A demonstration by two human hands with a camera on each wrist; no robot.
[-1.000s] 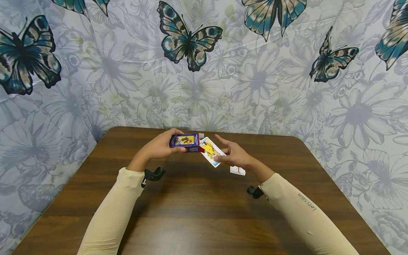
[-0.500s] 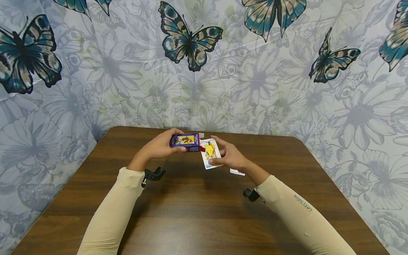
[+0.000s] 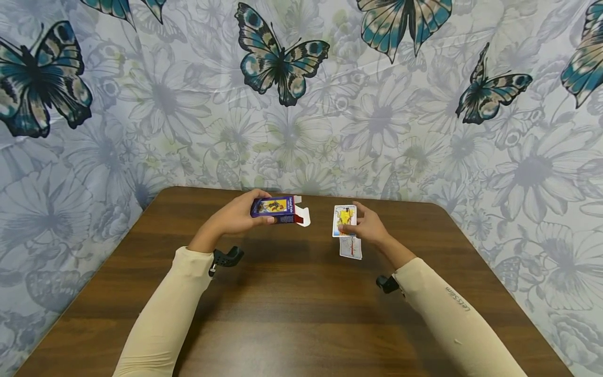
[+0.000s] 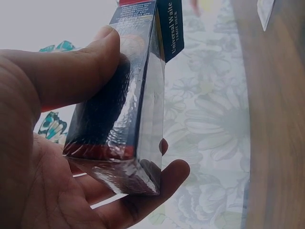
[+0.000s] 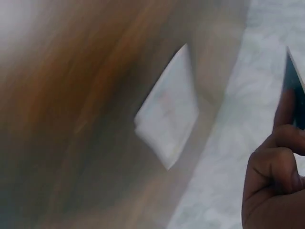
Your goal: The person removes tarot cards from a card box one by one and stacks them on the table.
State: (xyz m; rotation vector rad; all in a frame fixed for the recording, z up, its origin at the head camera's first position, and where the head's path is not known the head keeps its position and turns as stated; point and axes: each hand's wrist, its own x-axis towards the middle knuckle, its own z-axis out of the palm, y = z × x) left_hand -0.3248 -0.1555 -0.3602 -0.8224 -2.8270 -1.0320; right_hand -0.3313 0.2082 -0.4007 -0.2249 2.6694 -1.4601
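My left hand [image 3: 237, 213] grips a dark blue tarot card box [image 3: 275, 208] on its side, thumb along the near face. The box's right end is open, and a white flap [image 3: 303, 216] sticks out there. "Universal Waite Tarot Deck" is printed on a flap in the left wrist view. To the right, my right hand [image 3: 369, 225] pinches a tarot card [image 3: 344, 219] with a yellow picture; whether more cards lie behind it I cannot tell. Just below that card, a white printed paper or card [image 3: 350, 248] lies on the table, partly covered from the head view.
The brown wooden table [image 3: 264, 303] reaches back to a hanging cloth [image 3: 301, 136] printed with flowers and butterflies. A black wrist camera mount [image 3: 228, 257] is on the left wrist, another mount [image 3: 387, 284] on the right.
My right hand has drawn the tarot card away from the box's open end, to the right, and the card now stands more upright. My left hand and the box have stayed in place.
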